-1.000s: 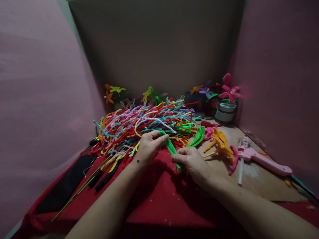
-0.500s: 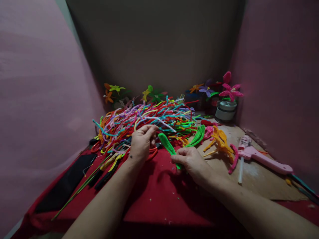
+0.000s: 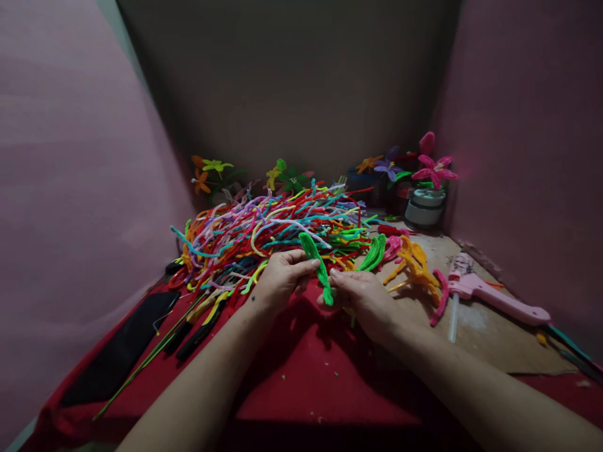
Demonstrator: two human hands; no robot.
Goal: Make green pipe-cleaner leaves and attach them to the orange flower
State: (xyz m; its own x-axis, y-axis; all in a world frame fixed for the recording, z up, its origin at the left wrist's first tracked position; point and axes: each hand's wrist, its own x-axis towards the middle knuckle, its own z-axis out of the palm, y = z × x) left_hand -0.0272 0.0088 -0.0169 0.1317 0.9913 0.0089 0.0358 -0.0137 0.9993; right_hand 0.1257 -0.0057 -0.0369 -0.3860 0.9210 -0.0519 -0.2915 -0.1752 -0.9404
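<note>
A green pipe-cleaner leaf [image 3: 314, 256] stands tilted between my hands, above the red cloth. My left hand [image 3: 282, 276] pinches it from the left side, thumb against its middle. On the other side, my right hand [image 3: 365, 298] has its fingers closed at the lower part of the leaf. A thin green end shows below the right hand. Behind both hands lies a large heap of many-coloured pipe cleaners [image 3: 264, 220]. More green leaves [image 3: 374, 252] rest just beyond my right hand.
Orange pipe-cleaner petals [image 3: 414, 267] and a pink glue gun [image 3: 499, 298] with its glue stick lie on a cardboard sheet [image 3: 494, 351]. At left are a black flat object [image 3: 120, 351], green stems [image 3: 146, 358] and yellow-black pliers [image 3: 207, 323]. Finished flowers [image 3: 434, 171] stand at the back.
My left hand has moved right from the heap's front edge and taken hold of the leaf. The leaf has turned more upright, and the right hand's fingers have shifted on it.
</note>
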